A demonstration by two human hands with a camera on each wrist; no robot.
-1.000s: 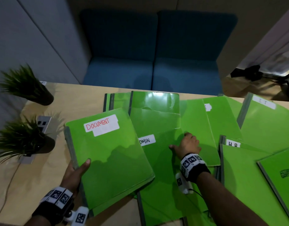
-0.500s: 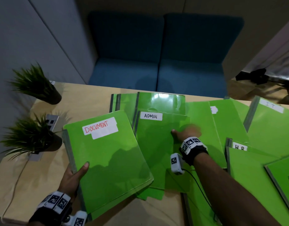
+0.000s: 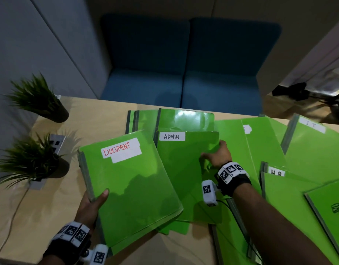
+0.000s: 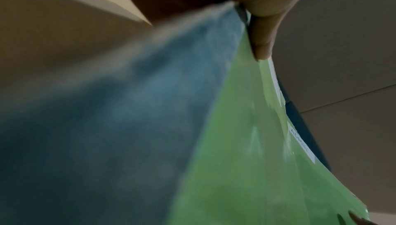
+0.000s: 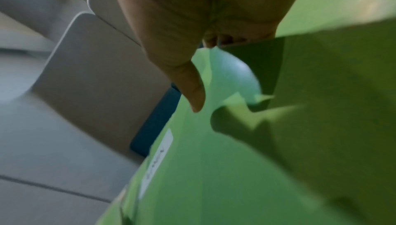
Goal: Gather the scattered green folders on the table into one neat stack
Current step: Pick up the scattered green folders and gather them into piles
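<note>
My left hand grips the spine edge of a lifted green folder labelled DOCUMENT, thumb on top; the left wrist view shows that thumb on the green cover. My right hand grips the right edge of the ADMIN folder, thumb on top and fingers underneath. ADMIN lies just right of DOCUMENT and partly under it. In the right wrist view the thumb lies on the ADMIN cover. Several more green folders lie overlapping behind and to the right, among them IT and HR.
Two potted plants stand at the wooden table's left edge, beside a grey power socket with a cable. A blue sofa sits beyond the far edge. Bare table shows at the left and front.
My right hand has pulled the ADMIN folder up out of the pile and slid it left toward the DOCUMENT folder. The left hand has kept its hold on DOCUMENT.
</note>
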